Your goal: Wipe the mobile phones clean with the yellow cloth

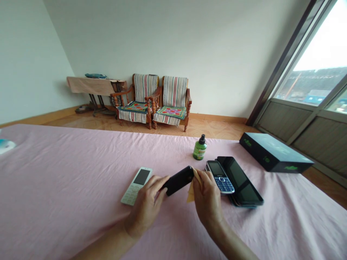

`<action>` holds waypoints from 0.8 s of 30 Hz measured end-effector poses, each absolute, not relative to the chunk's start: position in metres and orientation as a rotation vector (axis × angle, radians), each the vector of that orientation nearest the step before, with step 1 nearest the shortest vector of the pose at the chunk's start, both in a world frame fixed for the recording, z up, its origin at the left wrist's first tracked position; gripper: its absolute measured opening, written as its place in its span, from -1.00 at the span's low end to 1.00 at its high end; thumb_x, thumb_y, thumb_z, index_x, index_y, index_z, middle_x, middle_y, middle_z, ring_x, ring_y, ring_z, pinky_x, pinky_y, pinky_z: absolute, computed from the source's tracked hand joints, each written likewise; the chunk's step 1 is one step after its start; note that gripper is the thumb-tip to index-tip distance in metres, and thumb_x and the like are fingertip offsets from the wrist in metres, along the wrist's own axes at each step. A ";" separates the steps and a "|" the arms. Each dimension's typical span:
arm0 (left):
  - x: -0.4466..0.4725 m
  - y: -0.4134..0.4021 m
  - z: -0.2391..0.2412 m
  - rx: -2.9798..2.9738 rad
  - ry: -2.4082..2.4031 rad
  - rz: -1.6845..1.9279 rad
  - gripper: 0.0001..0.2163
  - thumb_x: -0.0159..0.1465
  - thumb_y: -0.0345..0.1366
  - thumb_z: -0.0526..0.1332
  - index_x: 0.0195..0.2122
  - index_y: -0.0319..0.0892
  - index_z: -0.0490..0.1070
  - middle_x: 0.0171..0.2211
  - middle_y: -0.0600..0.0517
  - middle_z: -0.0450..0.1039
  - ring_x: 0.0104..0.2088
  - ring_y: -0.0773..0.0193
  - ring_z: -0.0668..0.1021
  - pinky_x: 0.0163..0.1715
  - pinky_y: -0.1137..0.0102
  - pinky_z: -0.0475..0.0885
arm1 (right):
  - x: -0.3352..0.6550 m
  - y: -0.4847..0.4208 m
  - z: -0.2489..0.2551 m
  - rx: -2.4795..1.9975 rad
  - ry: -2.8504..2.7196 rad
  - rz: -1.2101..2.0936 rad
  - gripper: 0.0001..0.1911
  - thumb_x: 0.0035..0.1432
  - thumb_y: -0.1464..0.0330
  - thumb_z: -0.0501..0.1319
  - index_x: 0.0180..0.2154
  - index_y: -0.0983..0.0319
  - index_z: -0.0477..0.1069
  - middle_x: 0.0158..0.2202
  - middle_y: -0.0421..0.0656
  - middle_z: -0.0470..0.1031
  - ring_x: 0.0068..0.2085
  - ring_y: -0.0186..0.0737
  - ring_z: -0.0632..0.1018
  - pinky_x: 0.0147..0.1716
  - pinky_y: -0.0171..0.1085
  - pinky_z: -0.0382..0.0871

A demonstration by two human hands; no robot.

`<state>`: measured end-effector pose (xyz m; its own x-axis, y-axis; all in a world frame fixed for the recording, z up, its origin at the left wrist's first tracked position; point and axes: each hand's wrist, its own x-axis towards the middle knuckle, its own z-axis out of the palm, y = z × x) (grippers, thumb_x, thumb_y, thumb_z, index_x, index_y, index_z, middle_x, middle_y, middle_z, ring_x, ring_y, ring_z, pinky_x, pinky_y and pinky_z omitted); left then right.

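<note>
- Left hand: closed on 1 end of the black phone, tilted above the pink sheet.
- Right hand: pinching a yellow cloth at the other end — whether it grips the phone too, I cannot tell.
- Under way: wiping the black phone, I judge; unfinished while cloth and phone meet.
- Done or left: the white phone lies alone on the left, the blue phone and stack together on the right — which are wiped, I cannot tell.
- Bottle: upright beyond, untouched.
</note>
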<state>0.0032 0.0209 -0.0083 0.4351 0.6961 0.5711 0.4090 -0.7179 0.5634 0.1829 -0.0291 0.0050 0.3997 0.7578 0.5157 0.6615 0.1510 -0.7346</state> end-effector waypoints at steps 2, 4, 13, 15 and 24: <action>0.002 0.020 -0.009 2.402 0.959 1.153 -0.68 0.31 -0.45 0.09 0.07 -0.10 0.35 -0.16 -0.05 0.46 -0.16 0.19 0.53 -0.16 0.31 0.47 | 0.179 -0.032 0.008 -1.513 -1.340 0.097 -0.75 0.28 0.38 0.01 -0.15 0.22 0.44 -0.32 -0.13 0.37 -0.31 -0.21 0.46 -0.28 -0.24 0.37; 0.002 0.020 -0.008 2.457 0.983 1.166 -0.70 0.32 -0.41 0.10 0.07 -0.11 0.36 -0.19 -0.06 0.45 -0.17 0.16 0.51 -0.17 0.29 0.46 | 0.175 -0.035 0.008 -1.481 -1.375 0.100 -0.74 0.28 0.41 -0.01 -0.11 0.21 0.42 -0.30 -0.12 0.37 -0.31 -0.22 0.46 -0.29 -0.24 0.39; 0.003 0.009 0.002 2.545 0.885 1.228 -0.70 0.35 -0.41 0.09 0.09 -0.12 0.34 -0.24 -0.05 0.41 -0.21 0.18 0.46 -0.22 0.30 0.44 | 0.164 -0.046 0.006 -1.395 -1.477 0.013 -0.66 0.29 0.50 -0.03 0.04 0.21 0.32 -0.24 -0.09 0.38 -0.25 -0.22 0.48 -0.28 -0.25 0.46; 0.003 0.006 0.003 2.515 0.874 1.220 -0.68 0.35 -0.43 0.09 0.12 -0.12 0.30 -0.22 -0.05 0.41 -0.19 0.19 0.46 -0.19 0.32 0.43 | 0.160 -0.049 0.010 -1.341 -1.512 -0.020 -0.64 0.28 0.52 -0.03 0.06 0.20 0.30 -0.23 -0.09 0.38 -0.23 -0.22 0.49 -0.29 -0.27 0.48; 0.007 0.003 0.008 2.251 0.900 1.300 -0.89 0.33 -0.39 0.13 -0.13 -0.13 0.36 -0.29 0.02 0.41 -0.27 0.26 0.47 -0.27 0.41 0.39 | 0.160 -0.053 0.023 -1.232 -1.526 0.051 -0.62 0.28 0.53 0.01 0.07 0.17 0.33 -0.23 -0.10 0.38 -0.27 -0.28 0.50 -0.42 -0.37 0.48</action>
<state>0.0069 0.0029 0.0078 0.3642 0.6951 0.6198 0.3352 -0.7187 0.6092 0.1597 -0.0528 0.0225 0.1638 0.6985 0.6966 0.6507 0.4542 -0.6085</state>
